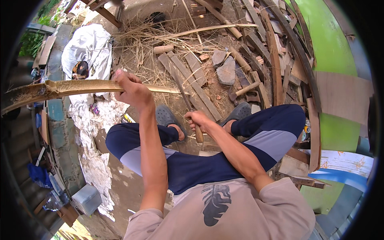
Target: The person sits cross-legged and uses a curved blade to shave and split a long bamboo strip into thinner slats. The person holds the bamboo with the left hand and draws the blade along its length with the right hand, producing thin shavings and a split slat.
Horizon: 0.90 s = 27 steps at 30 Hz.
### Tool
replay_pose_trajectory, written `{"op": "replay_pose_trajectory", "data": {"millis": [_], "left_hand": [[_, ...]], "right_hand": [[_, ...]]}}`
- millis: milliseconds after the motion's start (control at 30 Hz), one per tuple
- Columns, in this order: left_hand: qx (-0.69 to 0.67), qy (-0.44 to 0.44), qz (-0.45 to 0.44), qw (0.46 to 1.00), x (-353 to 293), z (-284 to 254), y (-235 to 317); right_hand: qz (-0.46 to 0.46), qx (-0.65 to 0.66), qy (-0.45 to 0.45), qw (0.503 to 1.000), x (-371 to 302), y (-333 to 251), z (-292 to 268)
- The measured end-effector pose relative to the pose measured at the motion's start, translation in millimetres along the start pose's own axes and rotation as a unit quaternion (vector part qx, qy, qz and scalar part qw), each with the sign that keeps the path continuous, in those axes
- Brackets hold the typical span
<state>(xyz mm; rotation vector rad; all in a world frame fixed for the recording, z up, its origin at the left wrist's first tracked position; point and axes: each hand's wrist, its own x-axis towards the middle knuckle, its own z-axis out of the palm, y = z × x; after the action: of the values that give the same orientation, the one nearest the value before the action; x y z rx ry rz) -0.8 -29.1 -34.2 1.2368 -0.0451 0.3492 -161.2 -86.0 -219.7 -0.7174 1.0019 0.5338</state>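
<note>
My left hand (135, 89) is closed round a long split bamboo strip (84, 87). The strip lies crosswise, its wide, jointed end out to the left and its thin end to the right. In my right hand (199, 120), between my knees, is a knife (199, 135) gripped by its wooden handle. Its dark, narrow blade points up and away, crossing close to the strip's thin end; whether they touch I cannot tell. Beyond the knife, several weathered boards (188, 82) lie on the ground between and past my feet.
Bamboo shavings (144, 44) litter the ground ahead. Grey stones (227, 71) and a wooden-handled tool (247, 88) lie right of the boards. Scrap timber (276, 56) piles up along a green panel (330, 36). A calico cat (81, 70) rests on a white sack (94, 44) at left.
</note>
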Motion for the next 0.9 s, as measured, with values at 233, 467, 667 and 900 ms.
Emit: {"op": "replay_pose_trajectory", "data": {"millis": [233,467,667,900], "left_hand": [[-0.012,-0.101,0.004,0.995,11,-4,-13],[-0.095,-0.301,0.034,0.948,29,-22,-28],[-0.080,-0.301,-0.034,0.950,23,-20,-23],[-0.051,-0.255,-0.039,0.965,20,-14,-23]], "right_hand": [[-0.047,-0.113,0.011,0.992,15,5,-21],[-0.248,-0.422,0.171,0.855,35,16,-29],[-0.189,-0.387,0.120,0.895,41,16,-32],[0.039,0.012,-0.103,0.994,30,1,-36]]}}
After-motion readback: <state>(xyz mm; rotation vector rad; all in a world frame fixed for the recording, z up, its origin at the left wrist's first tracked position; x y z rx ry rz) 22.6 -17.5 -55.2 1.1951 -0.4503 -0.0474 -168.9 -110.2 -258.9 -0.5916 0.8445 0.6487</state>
